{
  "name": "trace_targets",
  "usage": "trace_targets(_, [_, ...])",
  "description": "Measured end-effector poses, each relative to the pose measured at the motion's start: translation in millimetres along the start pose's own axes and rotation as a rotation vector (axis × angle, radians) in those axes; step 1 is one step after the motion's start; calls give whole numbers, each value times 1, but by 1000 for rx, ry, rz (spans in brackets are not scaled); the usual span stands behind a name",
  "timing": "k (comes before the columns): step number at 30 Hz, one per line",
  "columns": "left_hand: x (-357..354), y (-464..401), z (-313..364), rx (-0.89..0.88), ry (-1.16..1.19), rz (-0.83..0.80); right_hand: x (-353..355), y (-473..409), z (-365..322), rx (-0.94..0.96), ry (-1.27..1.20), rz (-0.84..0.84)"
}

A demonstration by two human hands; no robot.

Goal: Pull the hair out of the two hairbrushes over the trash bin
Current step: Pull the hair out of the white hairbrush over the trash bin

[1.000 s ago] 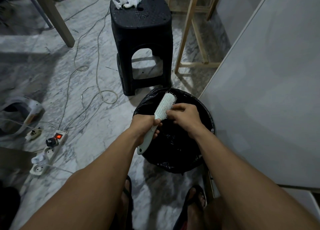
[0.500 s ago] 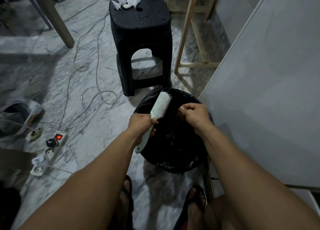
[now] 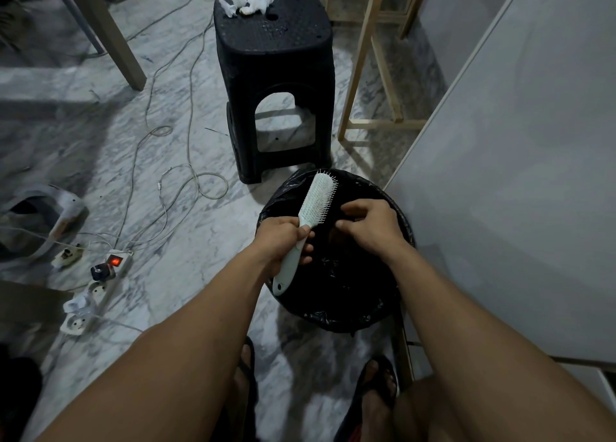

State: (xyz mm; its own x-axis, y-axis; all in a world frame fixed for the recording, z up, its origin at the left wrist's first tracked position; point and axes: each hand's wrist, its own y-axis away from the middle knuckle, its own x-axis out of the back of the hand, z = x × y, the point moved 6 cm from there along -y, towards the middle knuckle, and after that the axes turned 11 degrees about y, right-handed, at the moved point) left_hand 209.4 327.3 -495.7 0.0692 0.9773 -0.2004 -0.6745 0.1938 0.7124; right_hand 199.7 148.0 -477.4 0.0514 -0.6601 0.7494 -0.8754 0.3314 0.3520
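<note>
One white hairbrush (image 3: 317,199), one black trash bin (image 3: 396,311), two hands, left (image 3: 279,241) and right (image 3: 370,226), one black stool (image 3: 273,61), two power strips (image 3: 100,275), two feet in sandals (image 3: 376,388), some crumpled tissues (image 3: 248,1)

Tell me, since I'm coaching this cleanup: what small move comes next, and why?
Probably part the right hand fingers to drop whatever it pinched: it hovers curled over the trash bin, clear of the hairbrush the left hand grips.

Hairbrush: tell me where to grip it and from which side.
Grip the hairbrush by its slim handle, from the back, as the left hand does. The bristles face the right hand, so that side stays free over the trash bin.
</note>
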Motion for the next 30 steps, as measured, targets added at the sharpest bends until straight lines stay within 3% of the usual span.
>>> trace_targets(2, [-1,-1,-2,-1,-19,-19,1,0,-2,-12,-70,73])
trace_targets(6, [-4,-2,-5,12,0,-53,7,3,-3,-36,30,197])
trace_targets(15, [-7,-2,-5,39,46,-85,7,2,-4,-25,75,216])
trace_targets(22, [-9,2,-5,49,8,-110,-11,-6,-4,-16,-416,41])
trace_targets(30, [-11,3,-3,45,14,-104,-14,-5,-4,-80,-589,2])
